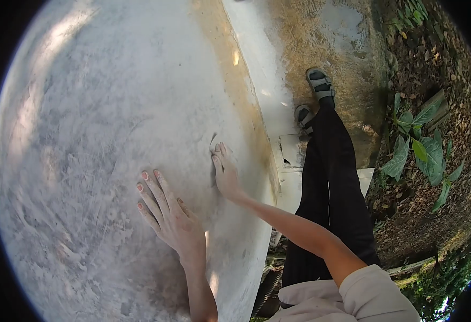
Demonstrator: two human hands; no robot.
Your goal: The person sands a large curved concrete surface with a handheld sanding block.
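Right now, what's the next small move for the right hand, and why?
Probably a short rub onward across the hull. The right hand presses a small grey pad flat under its fingers, near the tan edge band; the left hand lies flat, bracing. Scuffed surface lies all around.

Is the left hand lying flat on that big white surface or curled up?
Flat: the left hand lies palm-down, fingers spread, on the white surface.

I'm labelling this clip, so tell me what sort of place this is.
Probably outdoors, in a yard or garden edge. Dry leaves and broad-leaved plants cover the ground, sunlight dapples it, and both hands, left hand and right hand, press on a big, weathered white curved surface, maybe a hull.
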